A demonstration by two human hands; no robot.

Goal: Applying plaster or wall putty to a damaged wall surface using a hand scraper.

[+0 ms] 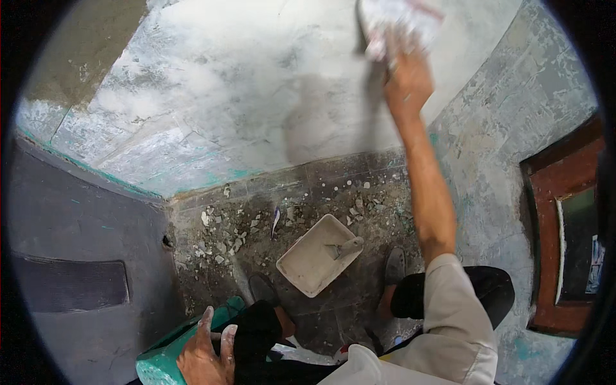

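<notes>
Under the right hand (410, 86) lies a whitish sheet (420, 19); left hand (206, 359) apart

- the plastered wall (244, 83) blocks the right hand (410, 83) and its pale flat thing (401, 22) ahead; sideways room lies leftward along its face.
- rightward, the side wall (487, 173) limits passage.
- the left hand (206, 356) has open air ahead, but the green object (153, 367) crowds its left and the black-clad left leg (253, 340) its right.
- the tray (305, 269) is reachable from above, between two shoes (396, 263); a tool handle (350, 245) obstructs its right corner.
- rubble (221, 240) roughens the floor (321, 324) beyond.
</notes>
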